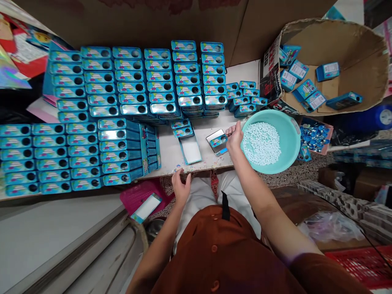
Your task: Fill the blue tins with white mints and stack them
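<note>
My right hand [234, 138] is closed beside a small blue tin [218, 140] with a round dark hole in its top; what the fingers hold, if anything, is hidden. That tin rests on a dark flat piece, with a small blue piece [221, 152] in front of it. Right of the hand stands a turquoise basin [290, 143] holding many small white candies [262, 141]. My left hand [181, 185] hangs at the table's front edge, fingers apart and holding nothing. Just beyond it lies an open white-lined carton [191, 150], with a couple of blue tins [183, 131] at its far end.
Rows of blue tins [128, 87] fill the left and back of the table [211, 122]. A large cardboard box [361, 45] at the right holds several blue boxes. Beside the basin, a small pink box [328, 134] contains blue-and-silver caps. A red crate [364, 265] sits lower right.
</note>
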A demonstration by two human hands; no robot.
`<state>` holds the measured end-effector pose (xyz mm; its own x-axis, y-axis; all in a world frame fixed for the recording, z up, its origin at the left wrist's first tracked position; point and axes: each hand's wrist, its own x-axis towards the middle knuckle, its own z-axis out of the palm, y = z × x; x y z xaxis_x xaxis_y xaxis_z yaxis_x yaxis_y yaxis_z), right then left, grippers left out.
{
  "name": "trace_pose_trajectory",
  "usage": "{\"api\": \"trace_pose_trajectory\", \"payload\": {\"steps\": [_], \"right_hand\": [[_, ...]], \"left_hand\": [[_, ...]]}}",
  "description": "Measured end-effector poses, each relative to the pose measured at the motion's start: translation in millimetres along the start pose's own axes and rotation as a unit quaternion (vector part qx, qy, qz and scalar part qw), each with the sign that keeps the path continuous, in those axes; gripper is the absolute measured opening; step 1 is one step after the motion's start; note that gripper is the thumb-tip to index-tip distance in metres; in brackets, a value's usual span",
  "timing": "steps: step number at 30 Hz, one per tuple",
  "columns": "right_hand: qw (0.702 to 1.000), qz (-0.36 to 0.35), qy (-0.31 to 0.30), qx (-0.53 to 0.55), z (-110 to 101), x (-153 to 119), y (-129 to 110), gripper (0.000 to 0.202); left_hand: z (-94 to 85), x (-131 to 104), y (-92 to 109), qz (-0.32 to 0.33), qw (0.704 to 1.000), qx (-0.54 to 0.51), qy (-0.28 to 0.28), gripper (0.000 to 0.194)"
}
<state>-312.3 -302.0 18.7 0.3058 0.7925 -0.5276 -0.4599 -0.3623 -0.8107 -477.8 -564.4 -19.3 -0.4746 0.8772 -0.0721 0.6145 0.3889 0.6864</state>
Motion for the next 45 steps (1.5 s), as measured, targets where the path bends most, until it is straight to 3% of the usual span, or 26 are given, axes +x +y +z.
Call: {"api": "trace_pose_trajectory", "payload": {"steps": [8,14,19,24,35,39,42,45], "right_hand": [[0.995,0.088,0.000,0.054,-22.2,0.7,-33.0,0.058],[0.994,0.078,0.047,0.060,-76.1,-1.6,-55.5,0.054],[0.991,0.082,0.086,0.057,-122.5,-3.6,-60.9,0.052],[0.986,0.096,0.112,0.072,-146.7,-7.6,-58.2,0.047],[0.980,0.118,0.121,0.107,-157.1,-10.1,-59.5,0.033],[0.976,0.126,0.136,0.113,-153.5,-12.2,-62.6,0.016],[0.984,0.116,0.114,0.067,-144.3,-17.3,-60.3,0.003],[0.995,0.070,0.053,-0.036,-128.7,-24.1,-51.7,0.012]], "left_hand": [[0.4,5.2,5.5,-0.003,1.000,-0.003,-0.009,0.039],[2.5,13.5,10.6,0.008,1.000,-0.007,-0.021,0.035],[6.1,20.2,18.9,0.024,0.999,-0.002,-0.033,0.035],[10.0,26.5,26.7,0.043,0.998,0.001,-0.052,0.034],[19.9,38.7,40.3,0.072,0.995,-0.003,-0.069,0.032],[22.8,43.6,44.5,0.082,0.994,-0.004,-0.075,0.031],[23.6,47.8,48.1,0.082,0.994,-0.008,-0.076,0.031],[23.4,51.2,51.9,0.083,0.994,-0.015,-0.075,0.032]]}}
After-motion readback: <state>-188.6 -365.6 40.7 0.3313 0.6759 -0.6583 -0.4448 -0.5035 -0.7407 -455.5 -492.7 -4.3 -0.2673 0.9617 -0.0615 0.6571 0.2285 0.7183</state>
